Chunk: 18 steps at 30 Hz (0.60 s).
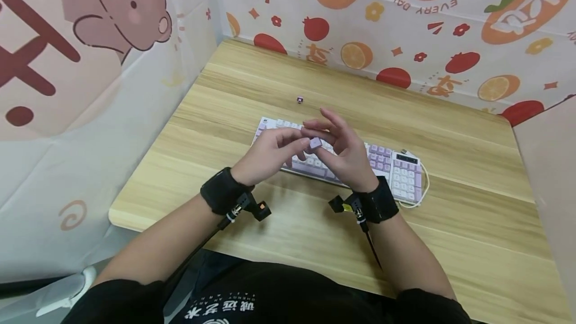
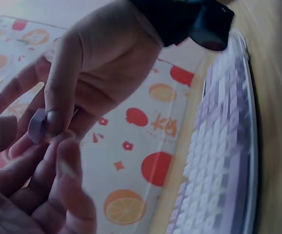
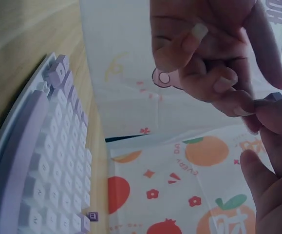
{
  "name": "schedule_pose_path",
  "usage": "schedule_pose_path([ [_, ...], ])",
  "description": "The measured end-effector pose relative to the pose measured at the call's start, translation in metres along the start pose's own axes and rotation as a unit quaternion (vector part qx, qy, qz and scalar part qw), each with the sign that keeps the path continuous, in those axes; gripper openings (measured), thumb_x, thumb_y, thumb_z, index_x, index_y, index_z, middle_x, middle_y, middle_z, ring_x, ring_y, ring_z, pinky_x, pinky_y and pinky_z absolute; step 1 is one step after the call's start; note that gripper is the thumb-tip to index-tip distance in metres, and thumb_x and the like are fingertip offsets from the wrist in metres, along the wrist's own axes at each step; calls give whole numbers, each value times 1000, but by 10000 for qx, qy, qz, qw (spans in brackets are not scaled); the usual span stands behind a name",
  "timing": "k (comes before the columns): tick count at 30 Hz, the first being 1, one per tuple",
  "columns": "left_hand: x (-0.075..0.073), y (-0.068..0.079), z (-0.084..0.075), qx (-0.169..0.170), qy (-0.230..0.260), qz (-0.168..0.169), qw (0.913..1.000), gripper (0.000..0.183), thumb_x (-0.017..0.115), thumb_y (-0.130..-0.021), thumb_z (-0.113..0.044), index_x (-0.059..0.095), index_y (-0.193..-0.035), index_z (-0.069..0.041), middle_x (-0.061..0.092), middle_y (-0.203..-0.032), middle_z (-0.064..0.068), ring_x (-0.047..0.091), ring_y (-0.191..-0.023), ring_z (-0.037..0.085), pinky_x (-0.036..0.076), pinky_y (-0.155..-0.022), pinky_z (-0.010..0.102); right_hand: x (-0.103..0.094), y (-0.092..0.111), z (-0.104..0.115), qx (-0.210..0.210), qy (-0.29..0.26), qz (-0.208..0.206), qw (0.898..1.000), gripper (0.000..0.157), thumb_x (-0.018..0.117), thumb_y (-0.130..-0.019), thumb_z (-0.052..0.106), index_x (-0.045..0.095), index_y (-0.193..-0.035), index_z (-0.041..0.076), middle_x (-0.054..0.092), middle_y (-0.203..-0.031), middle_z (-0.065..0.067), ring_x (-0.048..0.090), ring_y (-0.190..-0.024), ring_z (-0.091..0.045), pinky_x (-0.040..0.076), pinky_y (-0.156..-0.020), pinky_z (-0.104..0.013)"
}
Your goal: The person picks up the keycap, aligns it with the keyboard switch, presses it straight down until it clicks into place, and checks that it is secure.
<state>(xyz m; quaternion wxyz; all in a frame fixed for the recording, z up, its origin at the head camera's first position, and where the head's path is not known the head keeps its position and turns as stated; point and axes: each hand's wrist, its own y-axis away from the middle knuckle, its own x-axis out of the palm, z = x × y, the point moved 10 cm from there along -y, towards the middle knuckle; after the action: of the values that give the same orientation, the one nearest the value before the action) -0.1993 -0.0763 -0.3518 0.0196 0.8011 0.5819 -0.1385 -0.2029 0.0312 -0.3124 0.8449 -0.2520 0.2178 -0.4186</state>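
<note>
A small lilac keycap (image 1: 316, 142) is held up above the keyboard (image 1: 315, 166). My right hand (image 1: 345, 151) pinches it between thumb and fingers; in the left wrist view the right thumb presses against the keycap (image 2: 37, 126). Close on its other side is my left hand (image 1: 274, 151), thumb extended and other fingers loosely curled. The left fingertips meet the right hand's fingertips, while a narrow gap shows between the left thumb and the keycap. Near the keyboard's front left corner, the right wrist view shows an exposed switch (image 3: 43, 87) with no cap.
Another small purple keycap (image 1: 300, 99) lies on the wooden table (image 1: 189, 139) behind the keyboard. A white cable (image 1: 426, 184) curls around the keyboard's right end. Printed cloth (image 1: 292, 19) hangs along the table's back and left sides.
</note>
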Motion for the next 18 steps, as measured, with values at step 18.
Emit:
schedule_pose_path([
  [18, -10, 0, 32, -497, 1883, -954, 9762, 30, 62, -87, -10, 63, -114, 2, 68, -99, 2, 57, -83, 22, 50, -64, 22, 14, 5, -16, -306, 2223, -377, 9738, 52, 77, -74, 5, 56, -121, 1, 56, -113, -17, 50, -108, -22, 49, -87, -45],
])
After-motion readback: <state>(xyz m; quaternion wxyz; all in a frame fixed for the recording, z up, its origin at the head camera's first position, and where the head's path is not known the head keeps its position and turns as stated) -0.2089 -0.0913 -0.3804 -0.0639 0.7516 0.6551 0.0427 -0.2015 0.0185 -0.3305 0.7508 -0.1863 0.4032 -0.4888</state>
